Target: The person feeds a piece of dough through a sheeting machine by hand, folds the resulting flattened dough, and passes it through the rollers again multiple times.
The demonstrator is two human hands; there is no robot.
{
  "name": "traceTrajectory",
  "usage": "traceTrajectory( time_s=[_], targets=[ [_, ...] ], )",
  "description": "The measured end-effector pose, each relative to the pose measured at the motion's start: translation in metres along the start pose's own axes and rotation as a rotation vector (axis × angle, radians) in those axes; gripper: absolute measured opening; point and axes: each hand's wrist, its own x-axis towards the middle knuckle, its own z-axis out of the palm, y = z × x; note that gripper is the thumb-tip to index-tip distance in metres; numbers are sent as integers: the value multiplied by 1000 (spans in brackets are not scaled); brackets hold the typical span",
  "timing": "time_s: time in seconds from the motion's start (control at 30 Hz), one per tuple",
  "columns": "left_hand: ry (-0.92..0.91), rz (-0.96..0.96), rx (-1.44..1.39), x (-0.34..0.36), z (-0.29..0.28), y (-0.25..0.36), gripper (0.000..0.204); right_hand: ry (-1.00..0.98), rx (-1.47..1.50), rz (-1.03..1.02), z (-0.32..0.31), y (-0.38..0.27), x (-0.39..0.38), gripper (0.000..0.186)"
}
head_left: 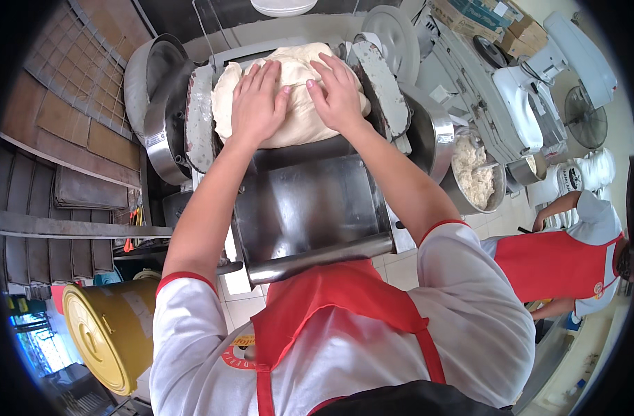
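Observation:
A large pale mass of dough (296, 61) lies on top of a metal dough-rolling machine, between two worn, painted side housings (200, 118). Both my hands lie flat on it, fingers extended and slightly apart. My left hand (259, 102) is on the left part of the dough and my right hand (334, 93) on the right part, with a gap between the thumbs. Below the dough is the machine's dark steel tray (303, 208), with a rounded front edge close to my body.
Tray racks (53, 180) and a yellow lidded bin (102, 336) stand at the left. At right are a steel bowl of dough (473, 177), a white mixer (521, 90), a fan (584, 118), boxes (483, 21) and a co-worker (559, 270) in a red apron.

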Motion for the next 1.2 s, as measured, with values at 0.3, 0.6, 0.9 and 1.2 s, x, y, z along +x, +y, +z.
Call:
traceTrajectory(
  time_s=[0.3,0.6,0.9,1.2],
  targets=[
    [181,-34,98,9,36,-1,64,59,-119,-26,33,6,6,49],
    [166,-45,84,3,33,-3,65,-1,-132,6,33,3,4,47],
    [94,14,152,-4,10,-26,61,-45,-210,-23,36,-28,2,53],
    [121,-85,192,12,34,-26,65,-19,-283,-57,42,-12,-2,53]
  ],
)
